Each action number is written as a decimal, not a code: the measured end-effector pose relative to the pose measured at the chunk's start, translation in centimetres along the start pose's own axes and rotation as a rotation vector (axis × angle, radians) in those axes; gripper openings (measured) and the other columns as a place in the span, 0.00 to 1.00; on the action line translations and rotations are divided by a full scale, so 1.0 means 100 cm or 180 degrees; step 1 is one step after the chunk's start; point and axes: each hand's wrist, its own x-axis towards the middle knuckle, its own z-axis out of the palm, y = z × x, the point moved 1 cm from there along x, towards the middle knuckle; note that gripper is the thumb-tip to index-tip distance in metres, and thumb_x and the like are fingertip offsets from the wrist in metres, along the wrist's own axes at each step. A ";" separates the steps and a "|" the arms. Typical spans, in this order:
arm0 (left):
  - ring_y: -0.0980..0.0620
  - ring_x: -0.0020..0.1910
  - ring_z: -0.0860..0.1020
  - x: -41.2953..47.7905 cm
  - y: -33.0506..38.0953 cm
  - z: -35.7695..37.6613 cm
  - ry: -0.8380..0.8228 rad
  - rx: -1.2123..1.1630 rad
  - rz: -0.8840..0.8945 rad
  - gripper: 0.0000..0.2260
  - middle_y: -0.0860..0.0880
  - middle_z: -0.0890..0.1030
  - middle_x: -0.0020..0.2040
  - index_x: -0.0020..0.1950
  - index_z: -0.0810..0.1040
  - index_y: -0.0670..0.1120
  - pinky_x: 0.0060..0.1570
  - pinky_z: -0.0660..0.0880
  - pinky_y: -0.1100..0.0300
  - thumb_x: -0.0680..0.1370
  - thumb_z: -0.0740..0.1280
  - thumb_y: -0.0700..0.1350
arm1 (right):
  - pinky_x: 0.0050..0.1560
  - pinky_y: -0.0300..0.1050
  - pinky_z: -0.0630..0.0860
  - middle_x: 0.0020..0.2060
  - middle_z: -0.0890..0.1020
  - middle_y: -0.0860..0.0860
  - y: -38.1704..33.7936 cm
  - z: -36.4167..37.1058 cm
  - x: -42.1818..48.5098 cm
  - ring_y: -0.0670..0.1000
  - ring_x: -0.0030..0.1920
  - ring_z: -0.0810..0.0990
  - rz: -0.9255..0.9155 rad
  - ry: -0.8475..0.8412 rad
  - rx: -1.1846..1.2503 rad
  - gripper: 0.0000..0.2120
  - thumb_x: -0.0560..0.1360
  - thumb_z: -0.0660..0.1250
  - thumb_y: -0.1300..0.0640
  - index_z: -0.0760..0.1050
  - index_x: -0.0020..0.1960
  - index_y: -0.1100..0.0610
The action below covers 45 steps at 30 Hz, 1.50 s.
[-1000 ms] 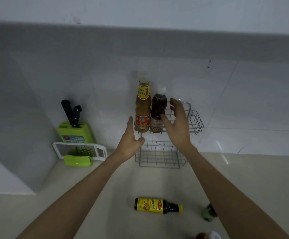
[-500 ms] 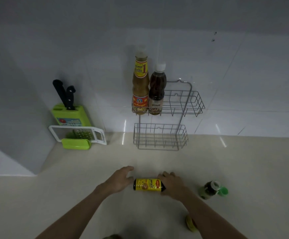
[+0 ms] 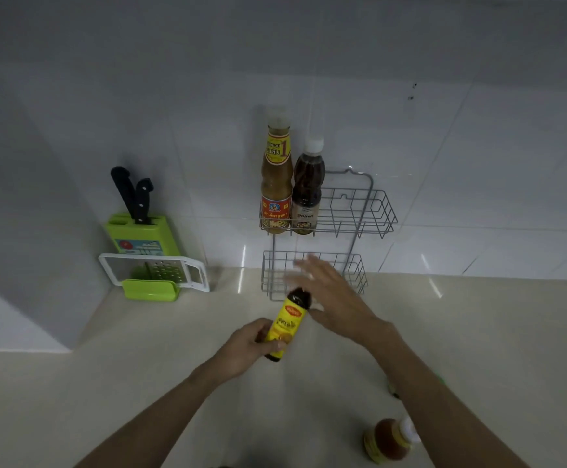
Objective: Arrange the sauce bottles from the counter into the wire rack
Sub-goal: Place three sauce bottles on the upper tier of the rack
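Gripping the yellow-labelled sauce bottle by its base, cap tilted toward the wire rack, the left hand closes its grip around it — the right hand (blurred, fingers spread, empty) hovers just rack-side, presumably to steady it.

A dim kitchen corner with glossy pale wall tiles above a cream counter. Small light streaks reflect low on the tiles. A grey wall panel juts out at left.

Glossy wall tiles; bare metal wire rack.
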 end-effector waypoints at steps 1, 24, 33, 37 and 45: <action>0.50 0.47 0.83 0.000 0.006 0.000 0.0153 -0.0120 0.0084 0.15 0.50 0.84 0.45 0.49 0.80 0.53 0.54 0.79 0.47 0.65 0.75 0.55 | 0.75 0.50 0.53 0.75 0.62 0.49 -0.003 -0.003 -0.002 0.51 0.77 0.53 0.0383 0.0367 0.0626 0.36 0.71 0.70 0.64 0.61 0.74 0.48; 0.51 0.67 0.69 0.029 0.176 -0.042 0.1292 0.0075 0.0925 0.37 0.52 0.68 0.69 0.77 0.53 0.49 0.58 0.64 0.66 0.75 0.71 0.42 | 0.50 0.49 0.81 0.46 0.80 0.43 0.032 -0.121 0.066 0.53 0.48 0.82 0.1420 0.1856 0.1962 0.20 0.72 0.72 0.60 0.71 0.61 0.55; 0.57 0.55 0.71 0.032 0.169 -0.039 0.1411 0.0208 0.1047 0.38 0.56 0.71 0.59 0.77 0.54 0.52 0.47 0.66 0.71 0.73 0.71 0.39 | 0.47 0.42 0.72 0.59 0.81 0.54 0.047 -0.098 0.072 0.54 0.54 0.82 0.1390 0.1139 0.1016 0.21 0.75 0.70 0.51 0.67 0.63 0.58; 0.59 0.61 0.67 0.031 0.168 -0.039 0.1271 0.0449 0.0955 0.41 0.57 0.67 0.64 0.78 0.48 0.51 0.58 0.63 0.64 0.74 0.71 0.41 | 0.49 0.45 0.74 0.59 0.80 0.55 0.044 -0.085 0.066 0.56 0.58 0.79 0.1379 0.1133 0.0983 0.26 0.74 0.71 0.50 0.66 0.65 0.59; 0.52 0.76 0.60 -0.009 0.123 -0.050 0.1128 0.0533 0.0834 0.26 0.52 0.62 0.77 0.72 0.67 0.54 0.73 0.56 0.58 0.76 0.70 0.43 | 0.73 0.53 0.60 0.74 0.61 0.55 0.004 -0.048 0.034 0.55 0.74 0.59 0.1447 0.1842 0.1303 0.38 0.75 0.69 0.51 0.52 0.76 0.56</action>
